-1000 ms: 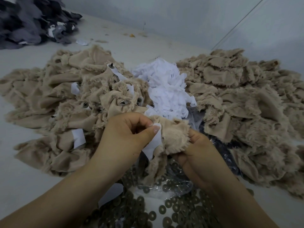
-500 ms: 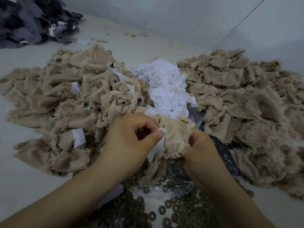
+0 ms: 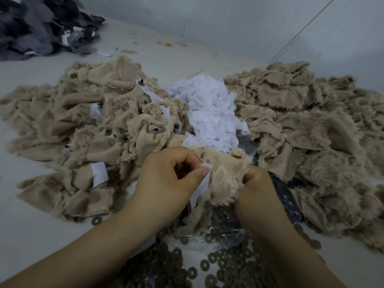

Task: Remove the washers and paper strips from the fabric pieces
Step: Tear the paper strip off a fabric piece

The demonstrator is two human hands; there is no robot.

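Two hands worked one tan fabric piece (image 3: 225,173): left hand (image 3: 166,179) pinched its paper strip (image 3: 202,183), right hand (image 3: 256,190) gripped the fabric's edge; no readable writing.

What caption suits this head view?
Both hands, left hand and right hand, hold a beige furry fabric piece bearing a white paper strip.

A beige fabric piece (image 3: 224,173), frayed-edged, is held up above loose ring washers (image 3: 209,265); a white paper strip (image 3: 202,182) is attached at its left edge.
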